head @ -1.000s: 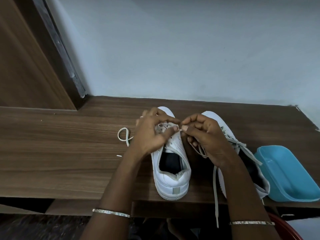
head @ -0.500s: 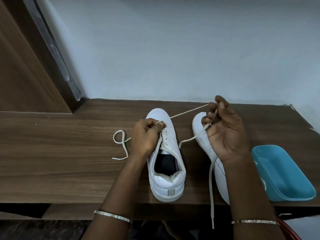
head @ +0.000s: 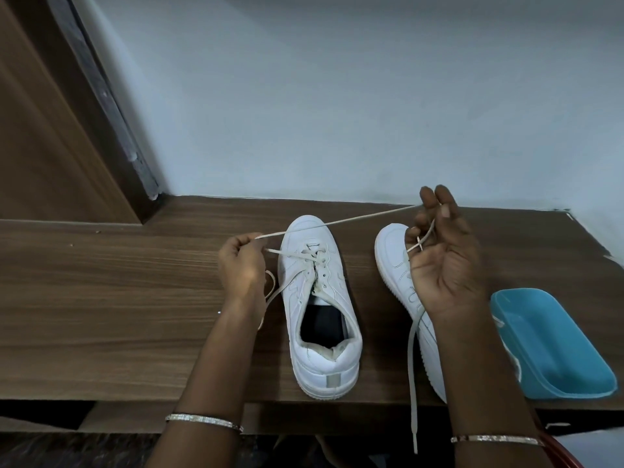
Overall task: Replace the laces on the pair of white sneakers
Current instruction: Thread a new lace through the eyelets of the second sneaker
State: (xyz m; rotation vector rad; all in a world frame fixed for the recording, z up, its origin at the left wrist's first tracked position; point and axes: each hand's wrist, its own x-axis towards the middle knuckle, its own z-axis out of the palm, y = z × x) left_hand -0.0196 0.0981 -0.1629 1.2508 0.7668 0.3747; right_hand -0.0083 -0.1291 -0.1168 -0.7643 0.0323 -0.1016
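Two white sneakers stand side by side on a wooden table, toes toward the wall. The left sneaker is partly laced near the toe. My left hand sits just left of it, pinching the off-white lace. From there the lace runs taut across the toe up to my right hand, which is raised palm-up and grips it. The lace's free end hangs from that hand over the table's front edge. My right hand and forearm cover much of the right sneaker.
A light blue plastic tray lies at the table's right front corner, close to my right forearm. A pale wall runs behind the table and a wooden door frame stands at the left. A red rim shows below the table edge.
My hands have parted: the right one pulled the lace up and to the right, drawing it taut through the left sneaker, while the left hand stayed by the shoe.
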